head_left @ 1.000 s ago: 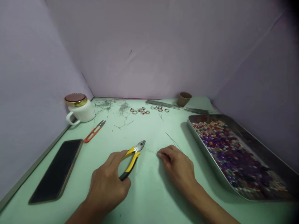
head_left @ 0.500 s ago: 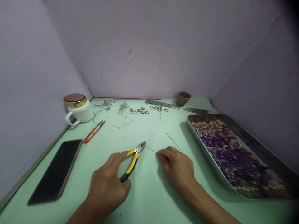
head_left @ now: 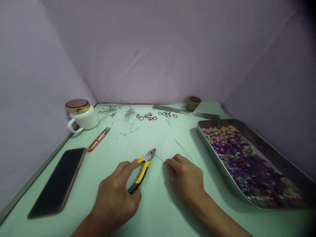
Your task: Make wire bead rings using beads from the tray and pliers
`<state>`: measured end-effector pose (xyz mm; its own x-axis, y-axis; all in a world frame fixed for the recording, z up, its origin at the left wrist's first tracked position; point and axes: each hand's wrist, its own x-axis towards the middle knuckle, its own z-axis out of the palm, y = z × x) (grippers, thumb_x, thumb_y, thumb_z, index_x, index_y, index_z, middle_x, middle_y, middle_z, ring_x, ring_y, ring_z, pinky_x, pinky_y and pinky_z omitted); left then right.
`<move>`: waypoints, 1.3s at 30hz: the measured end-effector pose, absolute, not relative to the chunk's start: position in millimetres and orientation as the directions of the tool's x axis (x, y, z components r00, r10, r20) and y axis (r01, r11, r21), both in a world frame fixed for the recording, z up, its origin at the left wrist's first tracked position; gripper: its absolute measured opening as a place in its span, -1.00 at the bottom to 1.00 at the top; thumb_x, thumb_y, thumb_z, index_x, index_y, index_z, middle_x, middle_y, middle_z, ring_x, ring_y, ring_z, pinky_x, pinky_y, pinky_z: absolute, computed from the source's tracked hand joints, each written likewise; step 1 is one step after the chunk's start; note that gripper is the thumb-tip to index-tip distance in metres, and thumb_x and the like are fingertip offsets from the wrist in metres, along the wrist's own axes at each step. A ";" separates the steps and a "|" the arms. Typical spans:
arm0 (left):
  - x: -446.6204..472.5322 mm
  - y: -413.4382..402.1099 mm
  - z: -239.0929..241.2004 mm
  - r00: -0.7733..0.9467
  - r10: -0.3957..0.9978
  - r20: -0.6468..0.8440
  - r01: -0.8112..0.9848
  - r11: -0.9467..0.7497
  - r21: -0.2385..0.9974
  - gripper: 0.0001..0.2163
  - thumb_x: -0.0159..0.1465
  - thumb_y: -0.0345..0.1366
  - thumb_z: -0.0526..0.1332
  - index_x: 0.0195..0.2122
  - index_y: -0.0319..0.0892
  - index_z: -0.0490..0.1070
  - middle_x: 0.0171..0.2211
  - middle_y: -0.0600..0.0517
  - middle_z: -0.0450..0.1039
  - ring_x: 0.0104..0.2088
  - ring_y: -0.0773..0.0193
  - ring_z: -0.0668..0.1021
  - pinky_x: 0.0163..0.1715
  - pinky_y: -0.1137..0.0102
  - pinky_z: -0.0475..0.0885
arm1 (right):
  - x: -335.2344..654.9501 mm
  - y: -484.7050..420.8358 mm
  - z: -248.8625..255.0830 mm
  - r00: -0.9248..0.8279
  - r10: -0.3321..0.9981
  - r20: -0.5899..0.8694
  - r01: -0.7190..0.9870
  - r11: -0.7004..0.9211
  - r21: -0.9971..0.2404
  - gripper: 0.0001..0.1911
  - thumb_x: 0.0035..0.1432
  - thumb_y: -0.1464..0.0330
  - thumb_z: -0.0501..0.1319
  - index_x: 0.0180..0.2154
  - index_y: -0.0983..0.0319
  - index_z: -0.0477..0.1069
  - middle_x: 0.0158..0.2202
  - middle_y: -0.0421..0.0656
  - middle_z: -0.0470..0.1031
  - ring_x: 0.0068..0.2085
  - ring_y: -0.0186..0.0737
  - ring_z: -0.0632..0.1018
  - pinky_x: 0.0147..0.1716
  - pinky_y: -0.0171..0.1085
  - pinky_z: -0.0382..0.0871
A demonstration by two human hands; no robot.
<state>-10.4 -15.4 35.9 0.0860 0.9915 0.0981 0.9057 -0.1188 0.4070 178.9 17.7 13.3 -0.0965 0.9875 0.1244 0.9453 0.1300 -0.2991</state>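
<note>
My left hand (head_left: 118,189) is closed around the handles of yellow and black pliers (head_left: 141,172), whose jaws point up and to the right. A thin wire (head_left: 159,158) runs from the tip of those jaws to my right hand (head_left: 186,174), which pinches its other end between thumb and fingers. Whether the jaws grip the wire or only touch it, I cannot tell. Just beyond the right hand, a loose bent wire (head_left: 181,147) lies on the green tabletop (head_left: 153,210).
On the right stands a metal tray (head_left: 222,171) of mixed beads. Orange thread snips (head_left: 98,140), a phone (head_left: 58,182) and a white lidded mug (head_left: 85,117) are at left. Behind lie wire scraps (head_left: 129,113), beaded rings (head_left: 149,116), long wires (head_left: 185,112) and a brown cup (head_left: 193,103).
The pliers have moved slightly right, so their jaws now meet the wire's end, where a small gap was before. My right hand stays nearly still with the wire.
</note>
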 end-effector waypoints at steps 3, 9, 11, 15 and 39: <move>-9.8 -11.7 45.4 0.069 0.997 -0.040 0.938 -0.051 0.344 -0.47 -0.06 -0.41 0.05 0.00 0.00 0.26 -0.10 0.08 0.37 -0.24 0.18 0.50 -0.28 0.34 0.43 | 178.8 17.0 12.8 -0.098 0.986 0.134 0.944 0.135 -0.302 -0.77 0.01 0.50 0.08 -0.43 0.12 0.47 -0.46 -0.23 0.41 -0.46 -0.37 0.36 -0.59 -0.32 -0.13; -14.9 -12.6 49.2 0.019 0.987 0.158 0.893 -0.088 0.442 -0.51 -0.03 -0.36 0.10 0.00 -0.06 0.24 -0.06 0.06 0.35 -0.13 0.20 0.45 -0.22 0.40 0.41 | 180.8 18.2 11.9 -0.096 0.987 0.131 0.937 0.134 -0.322 -0.79 0.01 0.49 0.09 -0.44 0.15 0.47 -0.47 -0.23 0.40 -0.47 -0.38 0.34 -0.59 -0.32 -0.14; -13.5 -13.9 46.4 0.024 0.973 0.231 0.873 -0.133 0.470 -0.50 -0.03 -0.36 0.12 0.01 -0.08 0.24 -0.05 0.05 0.34 -0.09 0.21 0.43 -0.22 0.44 0.41 | 180.9 18.5 12.1 -0.092 0.987 0.129 0.938 0.130 -0.321 -0.80 0.00 0.49 0.10 -0.44 0.14 0.47 -0.47 -0.23 0.40 -0.48 -0.39 0.34 -0.59 -0.32 -0.16; -5.9 -13.0 47.2 0.023 0.992 0.124 0.916 -0.071 0.394 -0.49 -0.08 -0.42 0.08 -0.03 -0.03 0.28 -0.10 0.09 0.38 -0.22 0.19 0.50 -0.29 0.38 0.43 | 179.7 18.1 11.9 -0.098 0.984 0.148 0.945 0.139 -0.298 -0.80 -0.01 0.51 0.11 -0.44 0.13 0.46 -0.47 -0.24 0.40 -0.47 -0.39 0.34 -0.59 -0.32 -0.16; -7.9 -9.2 65.5 -0.049 0.999 0.013 0.866 0.036 0.500 -0.48 -0.07 -0.37 0.10 -0.01 -0.02 0.28 -0.06 0.11 0.36 -0.13 0.20 0.45 -0.21 0.41 0.39 | 178.0 15.8 5.5 -0.168 0.929 0.329 0.959 0.232 -0.163 -0.80 -0.10 0.61 0.10 -0.57 0.23 0.37 -0.54 -0.22 0.37 -0.48 -0.37 0.29 -0.58 -0.29 -0.18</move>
<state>-7.9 -9.2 65.5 -0.0487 0.9987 0.0134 0.8656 0.0356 0.4995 178.0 15.8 5.5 -0.1684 0.9290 0.3295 0.9592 0.2315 -0.1625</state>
